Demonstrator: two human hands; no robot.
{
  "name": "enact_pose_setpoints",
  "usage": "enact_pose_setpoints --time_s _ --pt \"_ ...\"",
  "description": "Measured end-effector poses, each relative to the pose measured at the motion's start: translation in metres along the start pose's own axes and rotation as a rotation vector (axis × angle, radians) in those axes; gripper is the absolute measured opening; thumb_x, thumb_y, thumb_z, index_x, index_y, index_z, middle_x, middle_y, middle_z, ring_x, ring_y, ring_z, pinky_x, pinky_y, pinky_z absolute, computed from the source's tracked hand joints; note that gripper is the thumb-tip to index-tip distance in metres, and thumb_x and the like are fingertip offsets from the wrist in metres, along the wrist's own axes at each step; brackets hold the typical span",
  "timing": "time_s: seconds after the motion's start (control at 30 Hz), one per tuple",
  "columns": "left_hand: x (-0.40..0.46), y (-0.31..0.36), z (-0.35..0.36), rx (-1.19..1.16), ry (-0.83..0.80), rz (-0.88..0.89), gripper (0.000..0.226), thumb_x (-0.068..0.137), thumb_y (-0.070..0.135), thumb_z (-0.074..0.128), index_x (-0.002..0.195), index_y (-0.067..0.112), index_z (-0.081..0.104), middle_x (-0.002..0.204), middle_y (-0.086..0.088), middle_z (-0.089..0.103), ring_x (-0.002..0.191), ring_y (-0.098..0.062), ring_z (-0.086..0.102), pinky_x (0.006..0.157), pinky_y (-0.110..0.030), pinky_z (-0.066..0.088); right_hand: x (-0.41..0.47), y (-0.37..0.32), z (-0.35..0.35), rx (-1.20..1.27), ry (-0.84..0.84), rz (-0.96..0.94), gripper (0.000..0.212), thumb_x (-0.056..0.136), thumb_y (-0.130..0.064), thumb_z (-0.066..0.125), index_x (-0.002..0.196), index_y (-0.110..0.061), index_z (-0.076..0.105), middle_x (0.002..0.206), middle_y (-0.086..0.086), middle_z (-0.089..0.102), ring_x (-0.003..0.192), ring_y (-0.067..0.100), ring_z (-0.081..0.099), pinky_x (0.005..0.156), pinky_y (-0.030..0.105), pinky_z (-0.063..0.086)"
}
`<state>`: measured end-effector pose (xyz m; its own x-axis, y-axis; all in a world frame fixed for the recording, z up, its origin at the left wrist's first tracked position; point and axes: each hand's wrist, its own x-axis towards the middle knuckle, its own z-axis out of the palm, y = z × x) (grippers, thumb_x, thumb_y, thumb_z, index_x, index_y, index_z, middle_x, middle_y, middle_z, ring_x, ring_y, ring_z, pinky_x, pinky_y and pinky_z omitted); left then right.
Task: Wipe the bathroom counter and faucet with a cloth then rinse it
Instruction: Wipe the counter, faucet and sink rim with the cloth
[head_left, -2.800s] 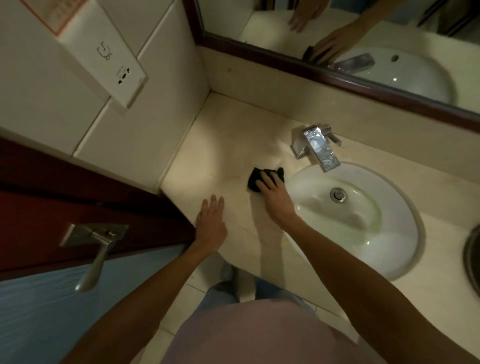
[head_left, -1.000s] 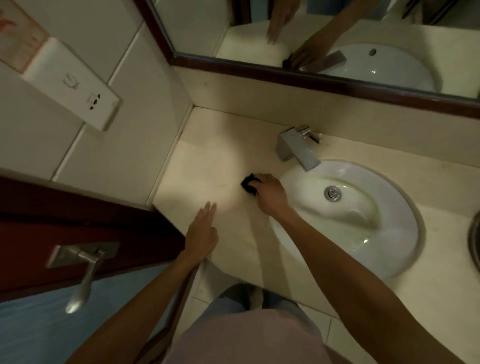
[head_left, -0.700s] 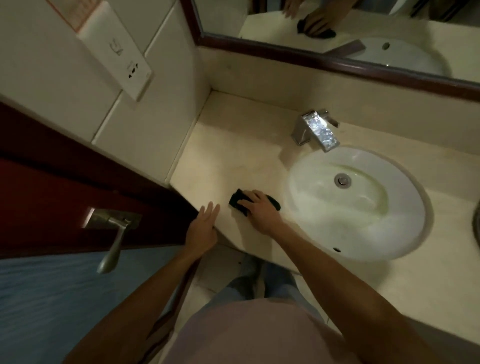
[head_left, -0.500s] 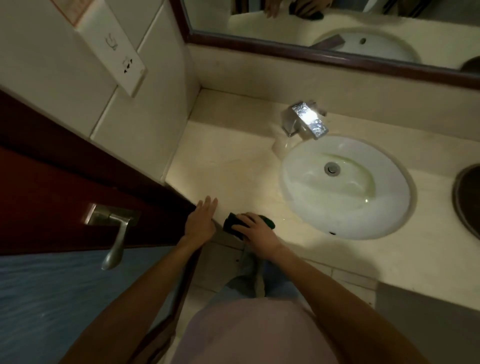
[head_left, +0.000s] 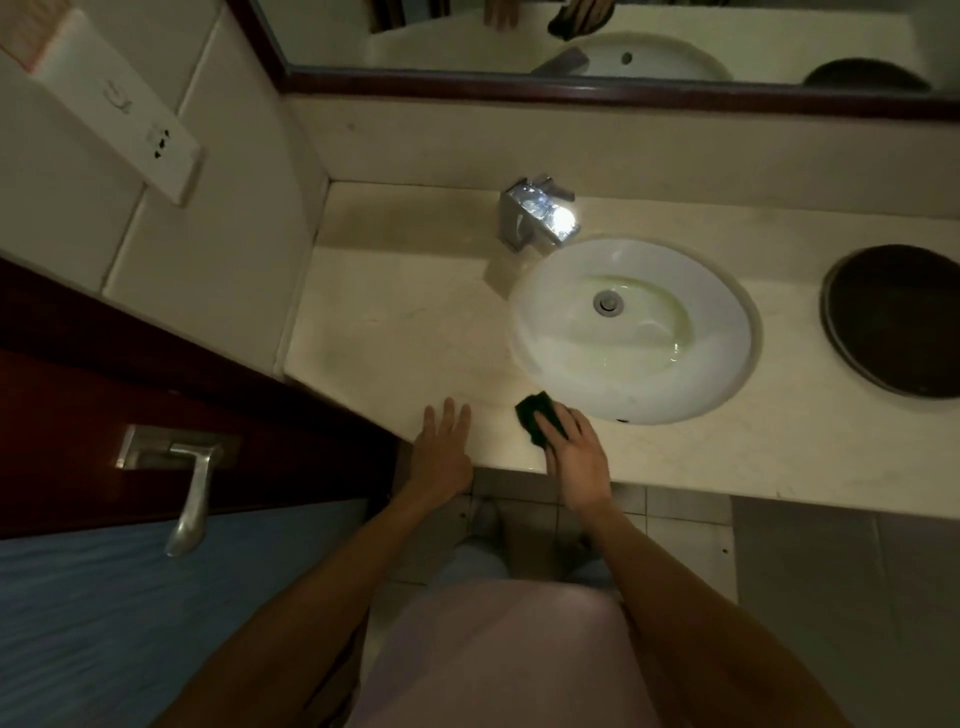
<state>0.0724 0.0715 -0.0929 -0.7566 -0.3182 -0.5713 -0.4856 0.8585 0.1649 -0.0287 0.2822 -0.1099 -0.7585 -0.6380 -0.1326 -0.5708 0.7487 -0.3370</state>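
Observation:
A small dark cloth lies on the beige counter near its front edge, just below the white oval sink. My right hand presses down on the cloth, covering its lower half. My left hand rests flat with fingers apart on the counter's front edge, left of the cloth. The chrome faucet stands at the back of the sink, apart from both hands.
A dark round bin opening is set into the counter at right. A mirror runs along the back wall. A red door with a metal handle stands at left. A wall socket plate hangs upper left.
My right hand has dragged the cloth from beside the faucet down to the counter's front edge, then slightly right under the sink rim. My left hand stays on the front edge.

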Motion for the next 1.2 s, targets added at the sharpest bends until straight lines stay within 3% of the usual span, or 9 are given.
enact_pose_setpoints --time_s 0.1,0.23,0.4,0.57,0.67,0.8,0.9,1.03,1.2 --pt "0.0 0.003 -0.001 0.043 -0.03 -0.018 0.088 0.092 0.021 0.048 0.157 0.025 -0.011 0.166 -0.005 -0.014 0.151 -0.04 -0.006 0.12 -0.047 0.022 -0.01 0.03 -0.009 0.023 0.046 0.093 0.065 0.087 -0.01 0.068 0.148 -0.024 0.049 0.153 0.004 0.046 0.134 0.026 0.044 0.108 0.039 0.047" --pt "-0.001 0.0 -0.006 0.147 -0.012 -0.017 0.087 0.092 0.022 0.049 0.157 0.024 -0.009 0.166 -0.007 -0.008 0.151 -0.039 0.003 0.12 -0.047 0.023 -0.035 0.09 -0.026 0.055 0.151 0.199 0.06 0.086 -0.009 0.071 0.143 -0.015 0.055 0.148 0.011 0.051 0.127 0.031 0.047 0.105 0.045 0.048" --pt "-0.016 0.035 -0.001 0.003 0.042 -0.14 0.08 0.093 0.02 0.047 0.158 0.018 0.001 0.166 -0.009 -0.002 0.151 -0.04 0.004 0.123 -0.043 0.018 -0.071 0.168 -0.042 0.055 0.24 0.296 0.058 0.087 -0.004 0.07 0.143 -0.012 0.056 0.147 0.014 0.051 0.124 0.034 0.048 0.101 0.047 0.049" --pt "-0.015 0.044 -0.006 -0.043 0.063 -0.151 0.074 0.094 0.022 0.044 0.158 0.021 0.007 0.166 -0.007 0.005 0.15 -0.041 0.01 0.119 -0.046 0.029 -0.066 0.14 -0.039 0.128 0.255 0.502 0.051 0.091 -0.01 0.064 0.141 -0.016 0.058 0.15 0.009 0.05 0.127 0.032 0.046 0.09 0.05 0.055" --pt "-0.016 0.031 -0.012 -0.058 0.037 -0.102 0.07 0.096 0.02 0.04 0.158 0.026 0.01 0.166 -0.004 0.006 0.151 -0.037 0.012 0.119 -0.045 0.029 -0.051 0.082 -0.02 0.117 0.15 0.351 0.057 0.087 -0.012 0.071 0.142 -0.019 0.058 0.151 0.009 0.049 0.129 0.034 0.045 0.079 0.05 0.06" --pt "-0.018 0.019 -0.021 -0.084 -0.038 -0.054 0.071 0.097 0.016 0.042 0.158 0.03 0.009 0.167 0.002 0.001 0.153 -0.029 0.007 0.122 -0.04 0.022 -0.013 -0.013 0.004 0.111 0.004 0.006 0.07 0.077 -0.01 0.081 0.142 -0.018 0.057 0.152 0.01 0.049 0.134 0.038 0.047 0.092 0.047 0.057" --pt "-0.015 0.014 -0.02 -0.07 -0.02 -0.036 0.069 0.098 0.019 0.044 0.158 0.025 0.012 0.166 0.0 0.005 0.151 -0.03 0.014 0.121 -0.04 0.026 0.019 -0.059 0.02 0.043 -0.09 -0.227 0.076 0.07 -0.004 0.085 0.141 -0.012 0.059 0.15 0.013 0.053 0.13 0.04 0.054 0.105 0.045 0.049" --pt "-0.017 0.024 -0.004 -0.047 0.111 -0.043 0.068 0.095 0.02 0.051 0.155 0.01 0.022 0.164 -0.012 0.017 0.145 -0.033 0.03 0.117 -0.041 0.033 0.013 -0.042 0.025 0.013 -0.128 -0.268 0.084 0.073 -0.002 0.081 0.149 -0.017 0.049 0.159 0.008 0.042 0.139 0.035 0.046 0.111 0.044 0.042" --pt "-0.019 0.089 0.016 -0.01 0.153 0.01 0.075 0.095 0.015 0.052 0.156 0.006 0.009 0.164 -0.017 0.008 0.15 -0.032 0.018 0.12 -0.04 0.026 -0.039 0.06 -0.004 -0.009 -0.024 -0.098 0.076 0.078 0.001 0.073 0.148 -0.018 0.05 0.161 0.005 0.038 0.141 0.034 0.042 0.11 0.046 0.044"
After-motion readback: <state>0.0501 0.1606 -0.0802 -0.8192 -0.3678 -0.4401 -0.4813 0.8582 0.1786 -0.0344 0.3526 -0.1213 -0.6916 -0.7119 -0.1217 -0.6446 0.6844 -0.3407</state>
